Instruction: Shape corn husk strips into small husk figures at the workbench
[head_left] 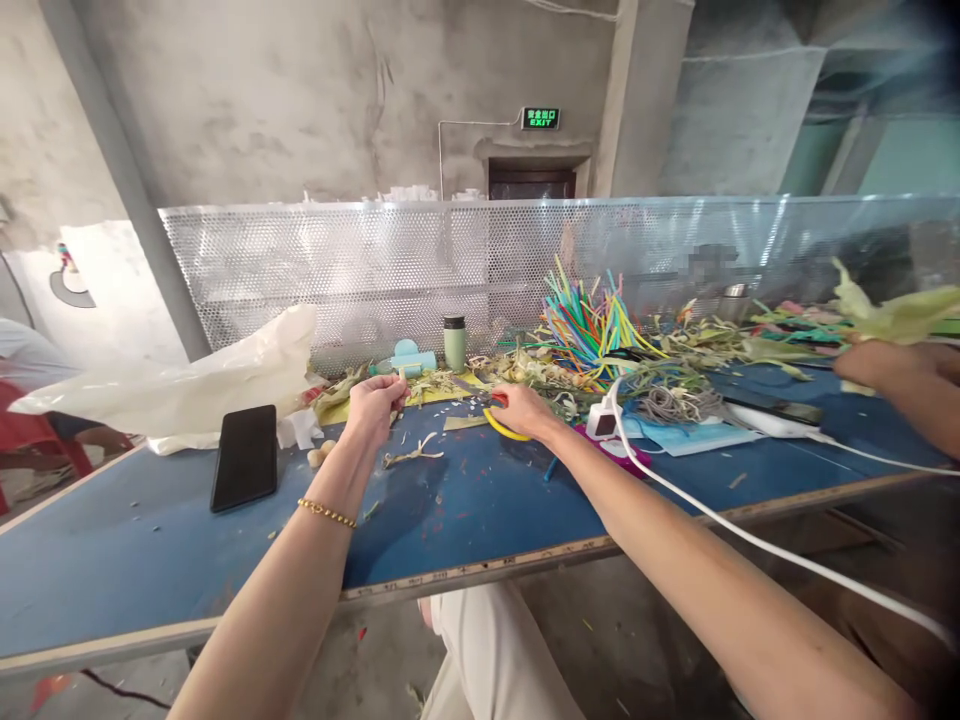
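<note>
My left hand (375,402) is pinched closed above the blue table, with a gold bead bracelet on its wrist. A small pale piece seems to sit at its fingertips, too small to name. My right hand (525,412) is closed around scissors (507,427) with a yellow and red handle, whose blades point left toward my left hand. Small white scraps and a yellow sheet (341,408) lie between and behind the hands. Just below them on the table is a forked strip of dried husk (416,453).
A black phone (244,458) and plastic bag (247,375) lie left. Behind stand a green bottle (454,345) and colorful pipe cleaners (589,325) amid husk scraps. A white cable (720,515) crosses my right forearm. Another person's hand (896,365) holds husk at right.
</note>
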